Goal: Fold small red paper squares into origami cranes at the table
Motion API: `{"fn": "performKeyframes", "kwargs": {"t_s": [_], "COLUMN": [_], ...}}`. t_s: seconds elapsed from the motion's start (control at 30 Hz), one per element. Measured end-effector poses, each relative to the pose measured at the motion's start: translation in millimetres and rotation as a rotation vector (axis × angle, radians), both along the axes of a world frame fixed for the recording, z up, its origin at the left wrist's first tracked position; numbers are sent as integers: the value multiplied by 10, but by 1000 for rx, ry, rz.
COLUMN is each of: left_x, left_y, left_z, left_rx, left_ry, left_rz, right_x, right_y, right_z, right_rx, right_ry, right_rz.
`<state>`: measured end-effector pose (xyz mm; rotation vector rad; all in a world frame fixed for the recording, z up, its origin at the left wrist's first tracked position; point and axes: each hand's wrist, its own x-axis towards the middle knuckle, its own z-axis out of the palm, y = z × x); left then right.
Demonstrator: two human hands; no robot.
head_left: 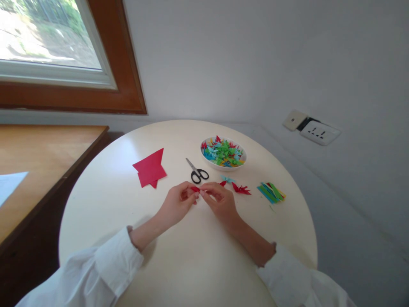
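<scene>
Between my two hands, over the middle of the table, is a small folded piece of red paper (195, 189). My left hand (179, 200) pinches it from the left, fingers curled. From the right, my right hand (222, 202) grips it between thumb and fingertips. The fingers hide most of the paper, so its exact shape cannot be made out. Just beyond the hands lie scissors (195, 171) with black handles, blades pointing away to the left. Small folded red paper pieces (241, 189) and a light blue one (227, 179) lie beside my right hand.
A white bowl (223, 168) full of colourful folded paper pieces stands at the back. Red paper sheets (150, 168) lie at left, and a bundle of coloured paper strips (271, 193) at right. The round white table (105, 204) stands by a wall; a wooden desk (47, 149) is at left.
</scene>
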<state>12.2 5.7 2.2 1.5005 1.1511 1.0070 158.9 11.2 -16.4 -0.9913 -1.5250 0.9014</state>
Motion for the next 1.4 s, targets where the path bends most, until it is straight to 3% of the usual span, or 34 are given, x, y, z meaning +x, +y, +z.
{"fn": "performKeyframes", "kwargs": {"t_s": [0.23,0.47,0.7,1.07,1.4], "left_x": [3,2,-3,5,37], "left_y": [11,-1,10,-8,-43], "left_z": [14,26,-81,-125,-65], "left_rx": [-68,-9,106,150,99], "left_ry": [-156,-139,-53,-66,-166], "left_rz": [-19,-1,57,45,77], "right_x": [-3,9,0,14,-2], "right_y": [-11,18,0,3,-41], "right_z": [4,-10,30,8,70], "right_rx": [-1,26,11,162,336], "right_ry": [21,-6,-61,-114,-234], "right_rz": [-28,-44,-92,-119,-193]}}
